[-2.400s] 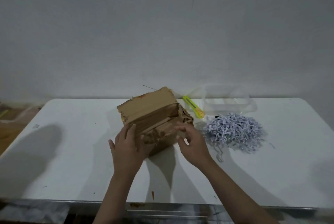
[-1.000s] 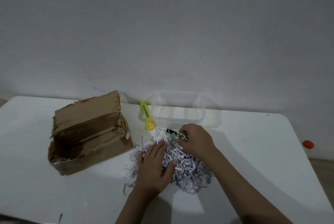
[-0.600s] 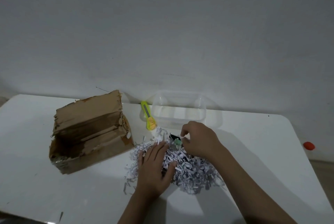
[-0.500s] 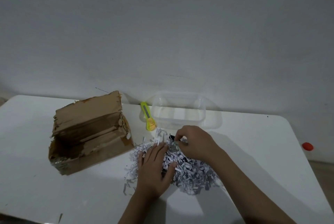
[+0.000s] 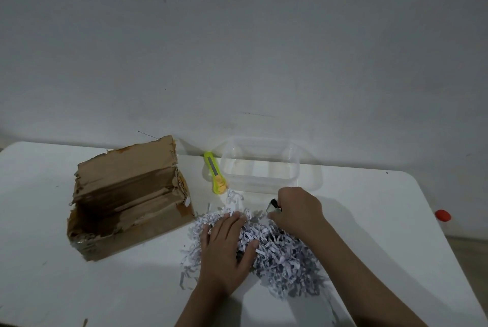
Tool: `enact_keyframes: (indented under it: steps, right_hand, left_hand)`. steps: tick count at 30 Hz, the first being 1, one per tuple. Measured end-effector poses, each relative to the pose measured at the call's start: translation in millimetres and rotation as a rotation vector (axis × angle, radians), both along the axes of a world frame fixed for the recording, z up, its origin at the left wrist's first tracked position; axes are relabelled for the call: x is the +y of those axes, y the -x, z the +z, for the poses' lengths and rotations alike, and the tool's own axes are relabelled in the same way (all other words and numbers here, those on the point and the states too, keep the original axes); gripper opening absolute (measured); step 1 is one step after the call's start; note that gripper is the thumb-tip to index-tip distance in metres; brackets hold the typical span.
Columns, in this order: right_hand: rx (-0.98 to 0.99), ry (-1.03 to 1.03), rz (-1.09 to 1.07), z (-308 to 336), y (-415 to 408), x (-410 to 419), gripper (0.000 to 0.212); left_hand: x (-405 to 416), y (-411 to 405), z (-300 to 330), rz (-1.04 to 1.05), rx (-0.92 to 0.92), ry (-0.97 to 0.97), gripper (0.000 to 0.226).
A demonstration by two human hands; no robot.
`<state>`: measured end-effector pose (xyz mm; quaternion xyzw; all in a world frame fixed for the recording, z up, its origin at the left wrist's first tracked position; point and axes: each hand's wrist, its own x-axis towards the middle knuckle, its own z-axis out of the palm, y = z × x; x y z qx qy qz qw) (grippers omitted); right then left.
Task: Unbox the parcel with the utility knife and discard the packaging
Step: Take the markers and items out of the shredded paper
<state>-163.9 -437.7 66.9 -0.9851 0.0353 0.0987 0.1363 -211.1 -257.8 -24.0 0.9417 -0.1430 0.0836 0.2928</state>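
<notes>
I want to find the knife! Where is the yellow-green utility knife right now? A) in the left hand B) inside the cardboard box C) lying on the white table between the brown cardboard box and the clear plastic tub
C: the yellow-green utility knife lies on the white table, between the torn brown cardboard box and the clear plastic tub, with neither hand on it.

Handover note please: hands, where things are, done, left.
Left hand: flat on the shredded paper.
Right hand: pinching a small dark item at the pile's far edge.
Box: cut open, on its side, left of the pile.
Knife: lying beside the clear tub.
Done: box opened, filler out.
Left: finish picking through the filler, discard box and paper.
</notes>
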Motion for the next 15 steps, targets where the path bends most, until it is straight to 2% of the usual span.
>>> enact_keyframes:
  steps: [3,6,8,15]
  right_hand:
    - [0.019,0.001,-0.013,-2.8,-1.9,4.5,0.033]
    - [0.009,-0.067,-0.027,1.9,-0.6,3.7,0.019]
    - [-0.047,-0.166,-0.062,9.0,2.1,-0.2,0.006]
    - [-0.204,-0.609,-0.189,31.0,10.2,-18.2,0.003]
  left_hand:
    - [0.6,-0.4,-0.7,-0.004,0.002,-0.001,0.056]
    - [0.8,-1.0,-2.0,-0.011,0.008,-0.009,0.056]
    - [0.9,-1.1,-2.2,-0.013,0.009,-0.01,0.056]
    - [0.6,-1.6,-1.4,-0.003,0.011,0.004,0.055]
